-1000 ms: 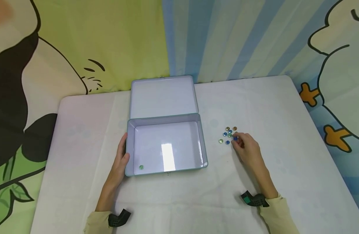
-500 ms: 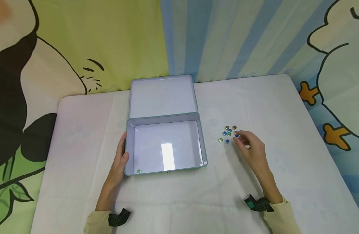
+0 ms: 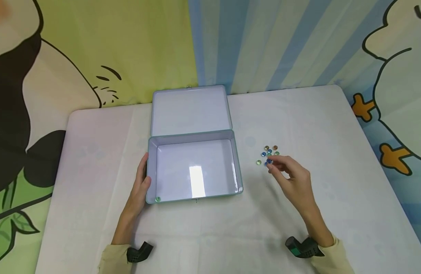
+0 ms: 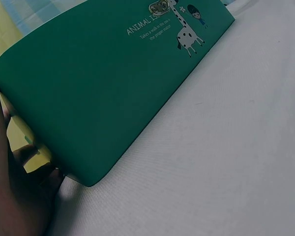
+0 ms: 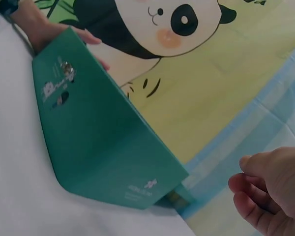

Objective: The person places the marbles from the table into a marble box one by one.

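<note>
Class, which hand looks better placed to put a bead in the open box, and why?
Right hand, probably: it seems to pinch a blue bead beside the loose beads, right of the box. The left hand touches the box's left wall.

On the table (image 3: 333, 133), your box (image 3: 237, 163) has its lid (image 3: 191, 110) on the far side and one gem (image 3: 158, 199) inside (near left corner). Your left hand (image 3: 139, 188) is at its left wall; your right hand (image 3: 294, 179) is by the loose gems (image 3: 269, 151), right of the box.
</note>
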A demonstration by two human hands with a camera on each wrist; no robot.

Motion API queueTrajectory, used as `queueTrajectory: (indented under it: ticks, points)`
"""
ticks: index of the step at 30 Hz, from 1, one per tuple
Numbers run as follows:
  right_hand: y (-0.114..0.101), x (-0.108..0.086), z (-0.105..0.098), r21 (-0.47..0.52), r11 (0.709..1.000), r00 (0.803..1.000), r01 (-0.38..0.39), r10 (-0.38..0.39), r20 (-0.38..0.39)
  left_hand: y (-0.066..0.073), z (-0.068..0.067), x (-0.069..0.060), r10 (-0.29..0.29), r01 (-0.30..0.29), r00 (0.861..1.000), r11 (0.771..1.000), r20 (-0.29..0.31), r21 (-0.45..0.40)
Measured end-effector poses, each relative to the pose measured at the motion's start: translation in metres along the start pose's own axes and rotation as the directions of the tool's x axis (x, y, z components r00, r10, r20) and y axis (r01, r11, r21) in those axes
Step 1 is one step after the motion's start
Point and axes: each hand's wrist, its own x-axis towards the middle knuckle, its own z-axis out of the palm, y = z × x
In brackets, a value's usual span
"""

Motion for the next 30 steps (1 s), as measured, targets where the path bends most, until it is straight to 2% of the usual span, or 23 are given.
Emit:
queueTrajectory:
  ticks: [2, 6, 13, 18, 22, 26, 30]
  points:
    - [-0.002, 0.001, 0.002, 0.078, 0.997, 1.0, -0.011, 0.009, 0.021, 0.0, 0.0, 0.0, -0.002, 0.002, 1.0, 1.0, -0.001, 0.0]
    - [-0.005, 0.001, 0.005, 0.188, 0.978, 0.995, -0.087, 0.076, 0.066, 0.001, 0.0, 0.0, -0.005, 0.005, 1.0, 1.0, 0.006, 0.0]
    - [-0.011, 0.001, 0.012, 0.273, 0.936, 0.968, -0.221, 0.177, 0.176, 0.001, 0.0, 0.0, 0.001, -0.001, 1.0, 1.0, -0.008, 0.01]
    - [-0.015, 0.004, 0.017, 0.343, 0.904, 0.956, -0.254, 0.18, 0.232, 0.0, 0.001, 0.001, 0.004, -0.004, 1.0, 1.0, -0.009, 0.001]
    - [-0.017, 0.008, 0.021, 0.429, 0.865, 0.952, -0.26, 0.154, 0.266, 0.0, 0.0, 0.002, 0.008, -0.008, 1.0, 1.0, 0.001, 0.004]
    - [-0.021, 0.013, 0.024, 0.44, 0.836, 0.925, -0.328, 0.19, 0.328, 0.0, 0.0, 0.001, 0.0, 0.0, 1.0, 1.0, 0.002, 0.012]
    - [-0.024, 0.021, 0.029, 0.39, 0.841, 0.894, -0.374, 0.215, 0.393, 0.0, 0.0, 0.0, -0.007, 0.007, 1.0, 1.0, -0.008, 0.01]
